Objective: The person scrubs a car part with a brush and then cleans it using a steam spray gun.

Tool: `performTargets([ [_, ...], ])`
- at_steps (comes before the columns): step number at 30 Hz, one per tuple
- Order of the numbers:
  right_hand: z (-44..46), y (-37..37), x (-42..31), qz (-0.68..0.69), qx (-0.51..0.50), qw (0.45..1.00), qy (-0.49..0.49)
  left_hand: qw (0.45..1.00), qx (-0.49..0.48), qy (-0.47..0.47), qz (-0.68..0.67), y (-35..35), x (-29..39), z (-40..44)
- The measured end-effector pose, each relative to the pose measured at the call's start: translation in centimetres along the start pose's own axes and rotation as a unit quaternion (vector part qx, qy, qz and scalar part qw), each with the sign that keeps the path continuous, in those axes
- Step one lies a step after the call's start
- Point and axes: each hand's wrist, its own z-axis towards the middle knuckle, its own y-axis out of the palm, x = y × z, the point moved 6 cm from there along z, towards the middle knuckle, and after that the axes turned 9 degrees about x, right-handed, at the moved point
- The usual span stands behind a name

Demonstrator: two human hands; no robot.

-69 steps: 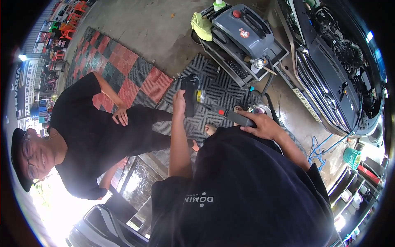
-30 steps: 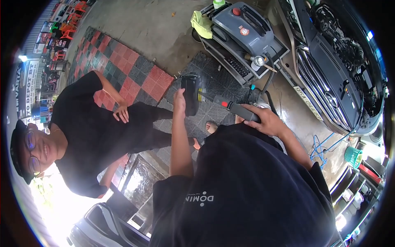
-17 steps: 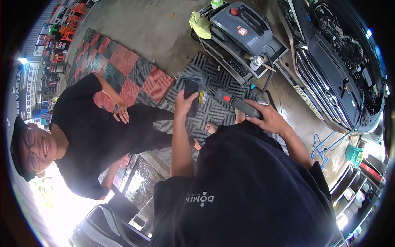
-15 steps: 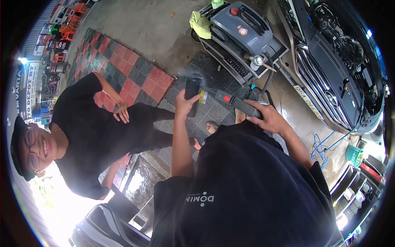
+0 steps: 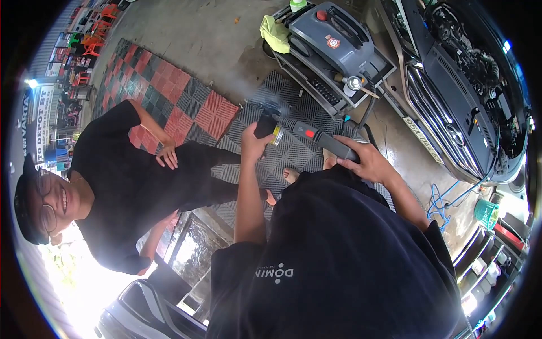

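Observation:
My left hand (image 5: 254,142) is closed around a flat black piece (image 5: 264,125), which stands tilted. Closed on the grey handle of a wand (image 5: 324,141) with a red button is my right hand (image 5: 364,161). The wand's narrow front end points at the black piece, close to its top. White mist (image 5: 254,93) drifts above that end. Beside my left fingers shows a round item with a yellow band (image 5: 276,135); whether it touches the piece I cannot tell.
A person in black (image 5: 124,175) stands at the left, one hand on the hip. A grey machine (image 5: 333,42) sits on a cart, with a yellow-green cloth (image 5: 275,35). An open-hooded car (image 5: 446,113) is at the right. Blue hose (image 5: 437,209) and a green basket (image 5: 485,213) lie nearby.
The black piece has turned from nearly upright to tilted in my left hand, and looks shorter. The wand's front end has moved over its top, and the mist has grown.

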Motion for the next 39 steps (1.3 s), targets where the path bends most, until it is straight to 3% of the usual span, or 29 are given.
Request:
performTargets([
  [5, 0.2, 0.0, -0.1, 0.003, -0.008, 1.000, 0.002, 0.998, -0.012, -0.006, 0.056, -0.5, 3.4, -1.0],
  [17, 0.6, -0.3, 0.0, 0.023, 0.005, 0.999, 0.022, 0.997, -0.013, -0.012, 0.079, -0.3, 3.1, -1.4],
  [19, 0.6, -0.4, 0.0, 0.026, 0.004, 0.999, 0.033, 0.996, -0.013, 0.032, 0.084, -0.2, 3.7, -1.3],
  [26, 0.0, -0.7, 0.7, 0.013, 0.003, 1.000, -0.005, 0.996, 0.004, 0.031, 0.088, -0.9, 4.2, -1.1],
  [28, -0.2, -0.7, 1.1, -0.008, 0.005, 1.000, -0.006, 0.993, 0.005, 0.070, 0.094, -1.0, 4.0, -0.9],
  [31, -0.3, -0.6, 1.2, 0.001, 0.013, 1.000, 0.013, 0.997, -0.022, 0.016, 0.075, -1.0, 4.1, -1.2],
  [39, -0.2, -0.5, 1.7, 0.009, 0.014, 1.000, 0.004, 0.996, -0.019, 0.002, 0.085, -1.3, 5.6, -1.7],
])
